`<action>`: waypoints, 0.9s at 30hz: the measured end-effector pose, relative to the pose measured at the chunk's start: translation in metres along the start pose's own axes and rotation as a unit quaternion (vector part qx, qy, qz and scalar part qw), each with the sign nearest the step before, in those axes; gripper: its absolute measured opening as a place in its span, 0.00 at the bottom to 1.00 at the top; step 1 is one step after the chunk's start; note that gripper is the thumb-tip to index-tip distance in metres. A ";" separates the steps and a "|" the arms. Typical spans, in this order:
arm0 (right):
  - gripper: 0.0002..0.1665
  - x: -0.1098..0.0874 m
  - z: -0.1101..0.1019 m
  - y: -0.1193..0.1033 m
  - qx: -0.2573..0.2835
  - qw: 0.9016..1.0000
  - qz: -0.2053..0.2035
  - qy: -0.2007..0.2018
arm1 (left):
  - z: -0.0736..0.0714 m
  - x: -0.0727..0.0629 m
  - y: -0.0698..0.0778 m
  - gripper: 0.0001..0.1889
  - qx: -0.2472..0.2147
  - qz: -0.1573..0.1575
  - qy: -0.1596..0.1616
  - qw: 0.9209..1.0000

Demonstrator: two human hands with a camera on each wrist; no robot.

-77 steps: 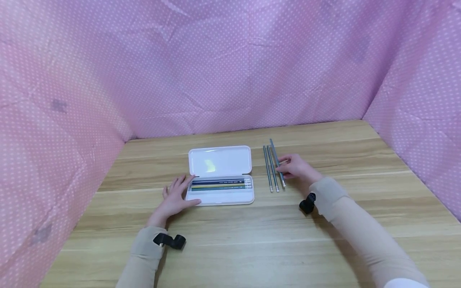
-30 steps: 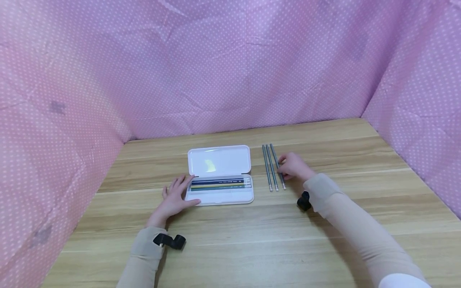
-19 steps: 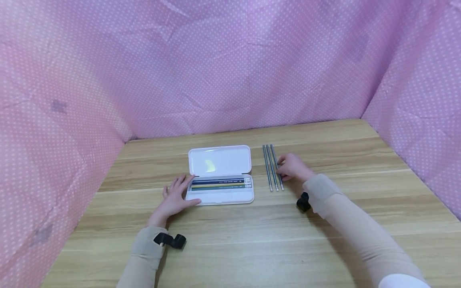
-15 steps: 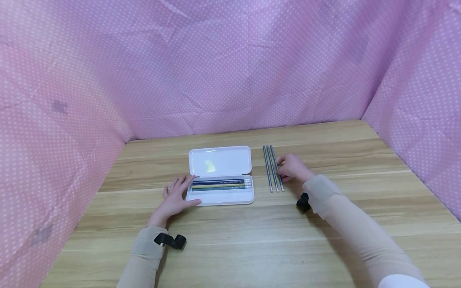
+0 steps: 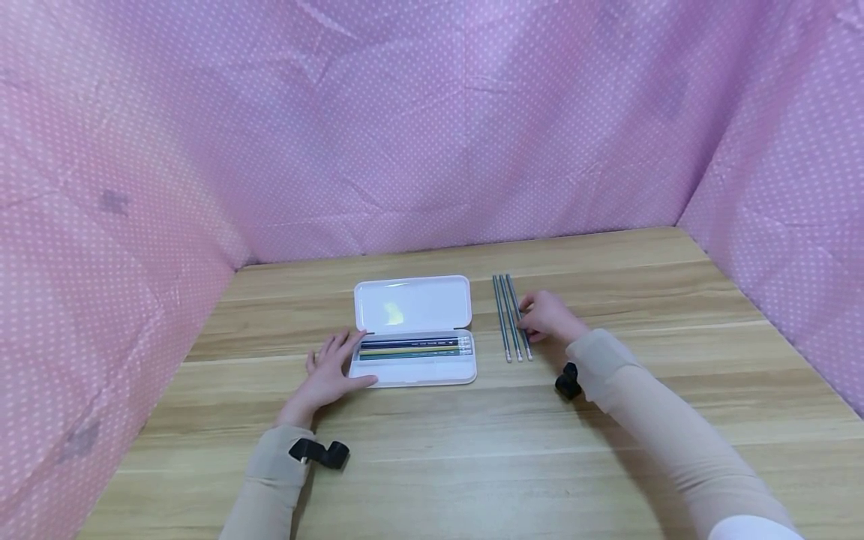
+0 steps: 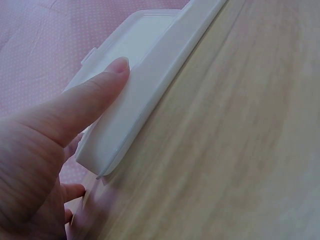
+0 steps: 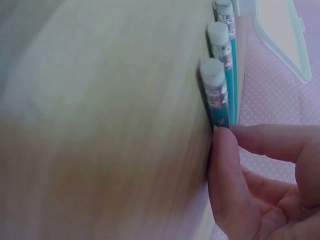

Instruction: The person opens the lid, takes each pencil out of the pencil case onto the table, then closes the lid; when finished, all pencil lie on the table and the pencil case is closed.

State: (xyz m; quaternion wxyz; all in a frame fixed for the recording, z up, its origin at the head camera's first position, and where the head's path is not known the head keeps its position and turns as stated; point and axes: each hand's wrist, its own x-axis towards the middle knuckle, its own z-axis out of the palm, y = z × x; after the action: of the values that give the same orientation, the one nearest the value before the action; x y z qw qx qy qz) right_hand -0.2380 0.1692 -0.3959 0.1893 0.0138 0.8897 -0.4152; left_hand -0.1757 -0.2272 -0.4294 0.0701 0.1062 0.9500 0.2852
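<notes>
An opened white pencil case (image 5: pixel 418 373) lies on the table with its lid (image 5: pixel 413 304) laid back. Several pencils (image 5: pixel 412 347), dark blue, yellow and green, lie side by side in its tray. My left hand (image 5: pixel 325 376) rests at the case's left end, fingers spread; in the left wrist view the thumb (image 6: pixel 95 97) presses on the front wall. To the right of the case, three teal pencils stand in a near-parallel row, eraser ends towards me. Between thumb and fingers my right hand (image 5: pixel 550 316) pinches the rightmost pencil (image 7: pixel 216 92) near its eraser end, on the table.
The wood-grain table (image 5: pixel 459 457) runs back to a pink dotted cloth (image 5: pixel 432 135) that hangs behind and along both sides. A small black camera mount sits on each wrist, the left one (image 5: pixel 320 452) and the right one (image 5: pixel 569 381).
The rightmost pencil, slanted and farther back at first, has come down level with the other two and nearly parallel, its eraser end shifted left. My left hand has stayed in place.
</notes>
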 end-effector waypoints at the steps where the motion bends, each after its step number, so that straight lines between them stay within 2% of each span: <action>1: 0.22 0.000 0.000 0.000 0.000 1.000 -0.001 0.000 | 0.000 0.000 0.000 0.46 -0.001 -0.001 0.000 1.000; 9: 0.21 -0.004 -0.002 -0.001 0.001 1.000 -0.001 0.000 | 0.001 0.001 -0.001 0.46 0.006 -0.001 0.000 1.000; 18: 0.23 -0.012 -0.005 -0.010 -0.002 1.000 -0.022 -0.005 | 0.001 -0.002 0.000 0.47 -0.009 0.020 0.019 1.000; 27: 0.26 -0.016 0.003 -0.027 -0.033 0.999 -0.043 -0.001 | 0.001 0.000 -0.002 0.46 0.000 0.000 0.003 1.000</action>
State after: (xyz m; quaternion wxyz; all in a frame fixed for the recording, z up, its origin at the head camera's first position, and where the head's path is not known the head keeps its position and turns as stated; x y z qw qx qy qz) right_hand -0.2274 0.1510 -0.3726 0.1726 -0.0314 0.9025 -0.3934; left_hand -0.1760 -0.2279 -0.4311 0.0674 0.1056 0.9501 0.2855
